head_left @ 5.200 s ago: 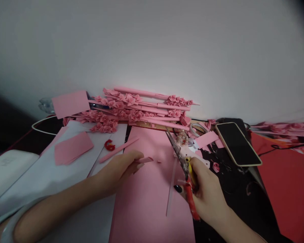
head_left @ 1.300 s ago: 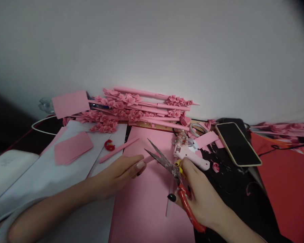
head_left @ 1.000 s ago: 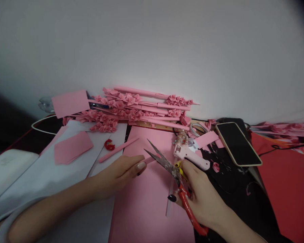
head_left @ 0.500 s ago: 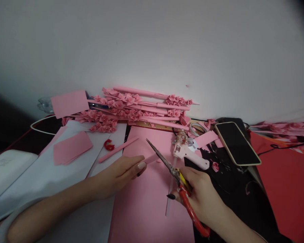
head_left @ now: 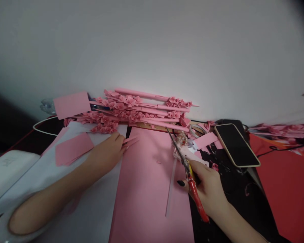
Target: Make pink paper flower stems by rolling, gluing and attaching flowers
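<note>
My left hand point(head_left: 108, 152) is curled palm down over the white paper, its fingertips largely hidden. Out of its fingers points the end of a thin rolled pink paper tube point(head_left: 131, 140). My right hand point(head_left: 209, 184) grips scissors point(head_left: 183, 158) with red and yellow handles, tips pointing up and away. The blades look closed or nearly so. Behind them lies a pale hot glue gun point(head_left: 181, 148), partly covered, and a clear glue stick point(head_left: 170, 189) extends from it across the large pink sheet point(head_left: 152, 202).
Pink paper flower stems point(head_left: 142, 108) are piled along the wall. Pink cards point(head_left: 73, 148) lie on white sheets point(head_left: 91, 209) at left, near a white box-like device point(head_left: 12, 172). To the right are a phone point(head_left: 236, 145), a tape roll point(head_left: 197, 130) and red paper point(head_left: 286, 189).
My left hand has moved left and away, from a small pink strip near the blades to the rolled tube. The scissors have swung more upright and their blades have come together.
</note>
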A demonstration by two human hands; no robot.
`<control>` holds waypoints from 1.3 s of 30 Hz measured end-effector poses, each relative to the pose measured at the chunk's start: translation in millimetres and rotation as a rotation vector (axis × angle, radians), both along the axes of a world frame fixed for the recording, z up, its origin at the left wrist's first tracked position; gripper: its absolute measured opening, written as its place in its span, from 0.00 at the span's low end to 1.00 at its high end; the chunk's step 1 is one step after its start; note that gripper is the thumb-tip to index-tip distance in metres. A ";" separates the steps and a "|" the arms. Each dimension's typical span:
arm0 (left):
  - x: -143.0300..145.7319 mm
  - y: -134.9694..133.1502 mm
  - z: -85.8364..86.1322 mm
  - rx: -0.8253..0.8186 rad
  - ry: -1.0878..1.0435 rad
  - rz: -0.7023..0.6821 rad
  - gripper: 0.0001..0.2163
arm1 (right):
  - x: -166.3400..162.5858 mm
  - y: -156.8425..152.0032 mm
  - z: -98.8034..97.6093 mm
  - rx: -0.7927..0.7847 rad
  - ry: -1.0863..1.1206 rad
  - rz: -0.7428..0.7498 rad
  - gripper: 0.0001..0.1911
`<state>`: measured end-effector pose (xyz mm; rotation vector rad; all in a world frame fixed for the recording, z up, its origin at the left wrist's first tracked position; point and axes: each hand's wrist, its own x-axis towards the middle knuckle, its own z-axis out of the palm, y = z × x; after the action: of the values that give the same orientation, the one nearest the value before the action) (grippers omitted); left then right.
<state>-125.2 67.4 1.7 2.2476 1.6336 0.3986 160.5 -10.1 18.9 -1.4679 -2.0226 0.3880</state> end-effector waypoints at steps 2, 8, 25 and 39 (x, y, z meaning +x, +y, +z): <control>1.3 -0.6 0.2 0.000 -0.060 -0.012 0.08 | 0.3 0.3 0.0 0.000 0.005 -0.005 0.20; 10.9 -8.5 20.9 -0.159 -0.399 0.035 0.08 | 1.4 0.7 -0.9 -0.001 0.020 -0.016 0.19; 37.4 -23.4 3.6 -0.446 -0.691 -0.265 0.13 | 1.1 0.9 -4.9 -0.007 0.050 -0.015 0.16; 41.6 -21.9 -11.9 -0.501 -0.890 -0.313 0.16 | -1.0 0.7 -4.9 -0.006 0.048 -0.004 0.17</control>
<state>-83.6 45.5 -10.1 1.5466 0.7868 0.6811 159.5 -9.5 14.0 -1.4525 -1.9818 0.4248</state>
